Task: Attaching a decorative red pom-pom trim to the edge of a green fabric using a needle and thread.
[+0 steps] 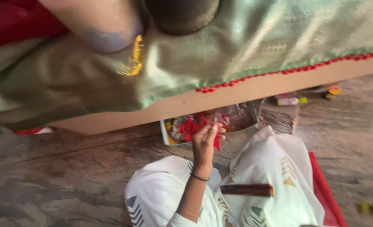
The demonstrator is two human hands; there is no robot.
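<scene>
My left hand (206, 143) reaches forward over my lap, fingers pinched on a red flower (216, 144). A thin dark bangle sits on the wrist. The hand hovers at the near edge of a pale rectangular tray (164, 133) that holds more red flowers (189, 126) in clear plastic wrap. The tray rests on the stone floor against a low wooden platform (253, 90). My right hand is out of sight. A brown cylindrical stick (247, 190) lies across my lap on white cloth printed with triangles.
A green silky cloth (237, 46) with a red beaded border drapes the platform, with a yellow tassel (134, 59) and a dark round object (182, 14) on top. A bundle of thin sticks (279, 120), a small bottle (288, 101) and a small round pot (333, 91) lie right of the tray. A red mat (326, 197) is under my right knee.
</scene>
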